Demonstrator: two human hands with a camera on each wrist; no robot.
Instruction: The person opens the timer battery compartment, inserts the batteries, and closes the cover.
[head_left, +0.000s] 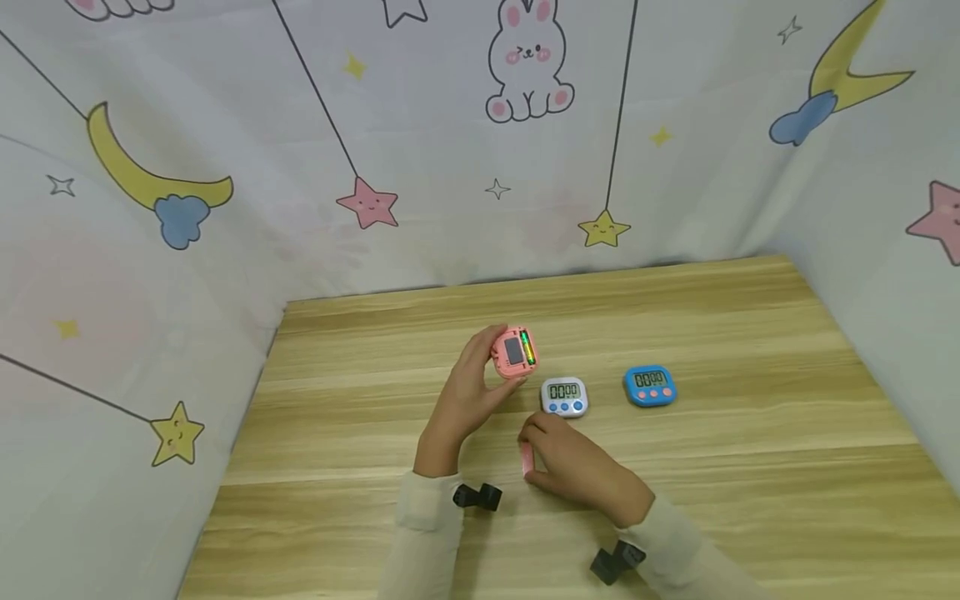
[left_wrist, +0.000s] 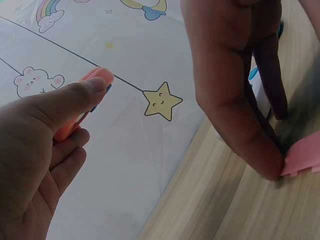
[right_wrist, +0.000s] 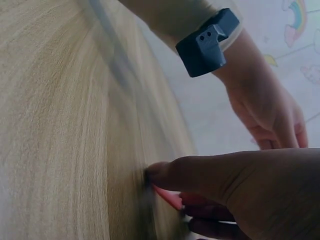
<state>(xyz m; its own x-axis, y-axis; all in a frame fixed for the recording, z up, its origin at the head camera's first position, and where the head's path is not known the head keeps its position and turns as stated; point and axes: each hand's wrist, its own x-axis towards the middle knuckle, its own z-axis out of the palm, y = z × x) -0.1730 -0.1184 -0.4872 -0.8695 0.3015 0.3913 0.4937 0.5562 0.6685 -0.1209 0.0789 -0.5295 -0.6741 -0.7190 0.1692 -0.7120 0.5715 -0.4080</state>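
Note:
My left hand [head_left: 467,393] grips a pink digital timer [head_left: 514,353] by its edges, back side up. Its battery compartment is uncovered, and a green-and-gold battery [head_left: 528,348] lies in the slot. In the left wrist view the pink timer [left_wrist: 98,75] shows edge-on between thumb and fingers. Lower and to the right, my right hand [head_left: 573,462] pinches a pink battery cover [head_left: 527,460] close over the table. The left wrist view shows small tabs along the edge of this cover [left_wrist: 304,154]; in the right wrist view the fingers mostly hide it.
A white timer [head_left: 565,397] with blue buttons lies just beyond the right hand. Farther right sits a blue timer [head_left: 650,386] with pink buttons. Both face up on the wood-grain table [head_left: 360,358]. A printed white curtain [head_left: 435,150] surrounds the table's back and sides.

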